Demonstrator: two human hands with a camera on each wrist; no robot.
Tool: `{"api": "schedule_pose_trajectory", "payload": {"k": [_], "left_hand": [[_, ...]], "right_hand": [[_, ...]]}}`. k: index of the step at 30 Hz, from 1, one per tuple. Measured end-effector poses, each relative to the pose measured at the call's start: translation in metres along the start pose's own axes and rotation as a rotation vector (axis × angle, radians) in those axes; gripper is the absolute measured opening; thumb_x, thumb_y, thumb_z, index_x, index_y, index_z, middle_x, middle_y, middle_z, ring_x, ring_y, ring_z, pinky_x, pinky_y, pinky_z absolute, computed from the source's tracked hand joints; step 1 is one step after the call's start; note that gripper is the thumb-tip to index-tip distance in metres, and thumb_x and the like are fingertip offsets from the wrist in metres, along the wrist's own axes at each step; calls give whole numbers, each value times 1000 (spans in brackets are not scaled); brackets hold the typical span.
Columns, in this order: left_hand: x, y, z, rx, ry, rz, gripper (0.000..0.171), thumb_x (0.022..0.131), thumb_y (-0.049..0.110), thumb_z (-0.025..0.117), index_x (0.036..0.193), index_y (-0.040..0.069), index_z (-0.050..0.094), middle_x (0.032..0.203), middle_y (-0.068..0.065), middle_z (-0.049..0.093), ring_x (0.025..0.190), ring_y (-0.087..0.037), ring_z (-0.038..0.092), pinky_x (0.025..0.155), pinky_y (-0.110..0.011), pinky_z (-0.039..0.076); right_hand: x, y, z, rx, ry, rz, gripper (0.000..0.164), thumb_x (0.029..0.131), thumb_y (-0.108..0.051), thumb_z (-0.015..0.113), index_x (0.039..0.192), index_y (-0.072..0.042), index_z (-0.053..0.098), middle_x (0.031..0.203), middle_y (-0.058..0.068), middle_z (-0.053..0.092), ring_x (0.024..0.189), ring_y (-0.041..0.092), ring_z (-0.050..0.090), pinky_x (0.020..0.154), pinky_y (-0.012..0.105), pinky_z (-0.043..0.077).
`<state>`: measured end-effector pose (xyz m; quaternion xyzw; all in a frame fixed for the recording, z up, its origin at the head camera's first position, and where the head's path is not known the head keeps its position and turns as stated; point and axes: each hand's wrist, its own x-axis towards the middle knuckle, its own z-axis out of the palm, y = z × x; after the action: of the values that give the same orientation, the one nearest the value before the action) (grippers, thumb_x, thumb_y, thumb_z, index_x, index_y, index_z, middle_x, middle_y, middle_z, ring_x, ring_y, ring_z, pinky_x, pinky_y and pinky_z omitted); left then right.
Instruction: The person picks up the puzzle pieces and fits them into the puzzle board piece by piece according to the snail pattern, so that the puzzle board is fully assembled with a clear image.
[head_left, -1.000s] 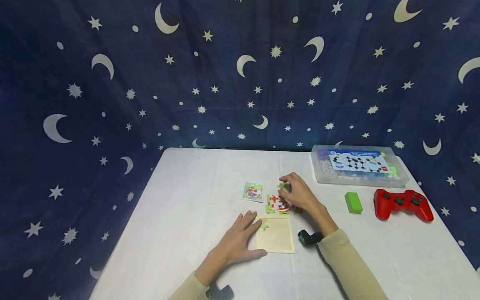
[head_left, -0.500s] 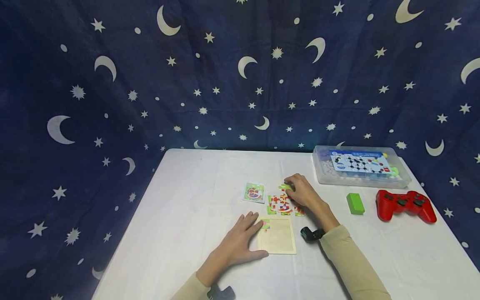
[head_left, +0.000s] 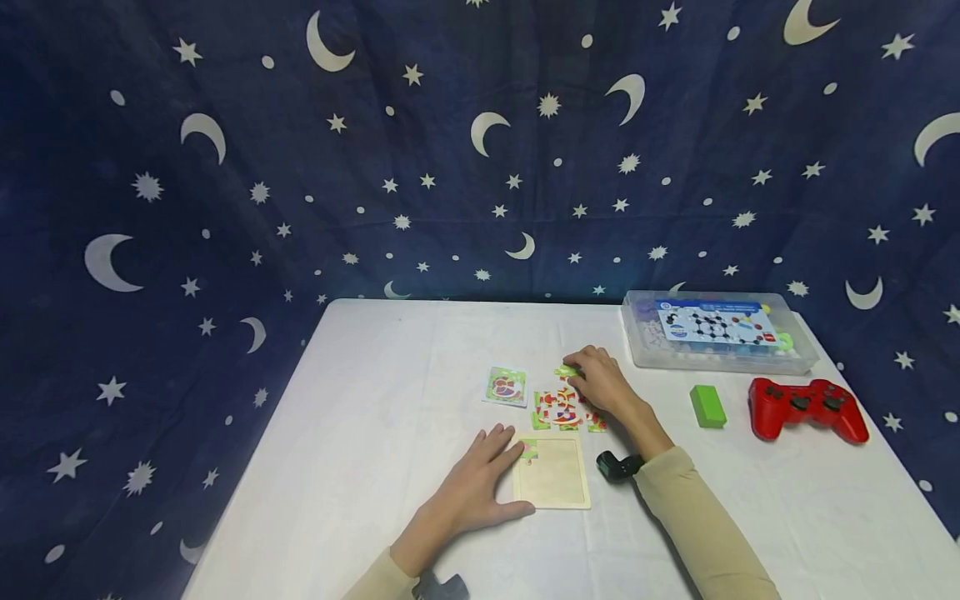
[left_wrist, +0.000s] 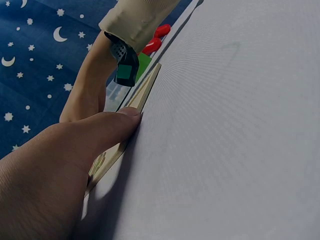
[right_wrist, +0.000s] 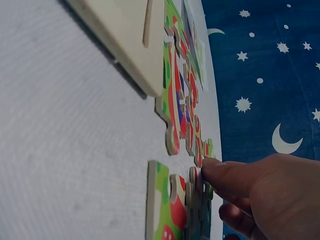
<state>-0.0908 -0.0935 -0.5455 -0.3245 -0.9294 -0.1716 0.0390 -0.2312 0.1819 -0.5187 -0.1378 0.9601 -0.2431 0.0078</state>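
Note:
My left hand (head_left: 476, 483) rests along the left side of a square wooden puzzle tray (head_left: 551, 503), fingers spread and thumb at its lower edge. One green-and-pink puzzle piece (head_left: 529, 450) sits in the tray's upper left corner. Above the tray, my right hand (head_left: 603, 383) pinches a green-edged puzzle piece (head_left: 564, 371) between thumb and index finger at the top of a loose cluster of puzzle pieces (head_left: 558, 408). In the right wrist view the thumb (right_wrist: 225, 172) is low among the pieces; the index fingertip is hidden. The left wrist view shows the left thumb (left_wrist: 117, 122) on the tray's rim.
A small picture card (head_left: 506, 387) lies left of the loose pieces. To the right are a green block (head_left: 708, 406), a red game controller (head_left: 806, 408) and a clear plastic box (head_left: 720, 358) with a printed label. A starry dark blue curtain (head_left: 435, 167) hangs behind the white table (head_left: 360, 433).
My right hand has shifted slightly right from over the middle of the loose pieces to the green-edged piece at the top, uncovering pieces below. The left hand stays on the tray.

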Motion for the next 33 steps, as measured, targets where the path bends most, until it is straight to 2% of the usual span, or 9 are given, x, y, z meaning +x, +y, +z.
{"api": "schedule_pose_trajectory", "payload": {"k": [7, 12, 20, 27, 33], "left_hand": [[-1, -2, 3, 14, 17, 10, 89, 83, 75, 59, 147, 14, 52, 158, -8, 42, 150, -27, 35, 125, -44, 31], [-1, -2, 3, 2, 9, 1, 89, 82, 74, 61, 147, 14, 52, 159, -8, 42, 151, -26, 34, 126, -42, 30], [1, -1, 3, -5, -21, -19, 89, 83, 75, 60, 148, 15, 50, 161, -6, 39, 152, -24, 31, 127, -41, 28], [-1, -1, 3, 2, 12, 2, 89, 82, 75, 60, 147, 14, 52, 159, -9, 42, 150, -27, 35, 125, -43, 31], [-1, -1, 2, -1, 20, 9, 89, 82, 74, 60, 146, 13, 52, 158, -10, 42, 150, -28, 36, 125, -44, 31]], "right_hand": [[1, -1, 0, 8, 12, 23, 37, 91, -15, 71, 125, -3, 66, 120, 16, 60, 109, 32, 52, 95, 51, 46], [0, -3, 0, 29, 16, 29, 35, 91, -13, 70, 125, -5, 65, 121, 17, 64, 111, 33, 54, 98, 54, 46], [-1, -5, -1, 62, 68, -16, 24, 98, -8, 59, 120, -3, 67, 114, 17, 68, 110, 36, 61, 99, 56, 49], [-5, -11, -5, 110, 79, 27, 25, 99, -12, 58, 121, -2, 67, 113, 16, 68, 100, 29, 62, 93, 50, 54], [-11, -16, -9, 100, 120, 25, 22, 96, -12, 61, 114, -3, 68, 104, 12, 69, 88, 23, 62, 83, 44, 56]]}}
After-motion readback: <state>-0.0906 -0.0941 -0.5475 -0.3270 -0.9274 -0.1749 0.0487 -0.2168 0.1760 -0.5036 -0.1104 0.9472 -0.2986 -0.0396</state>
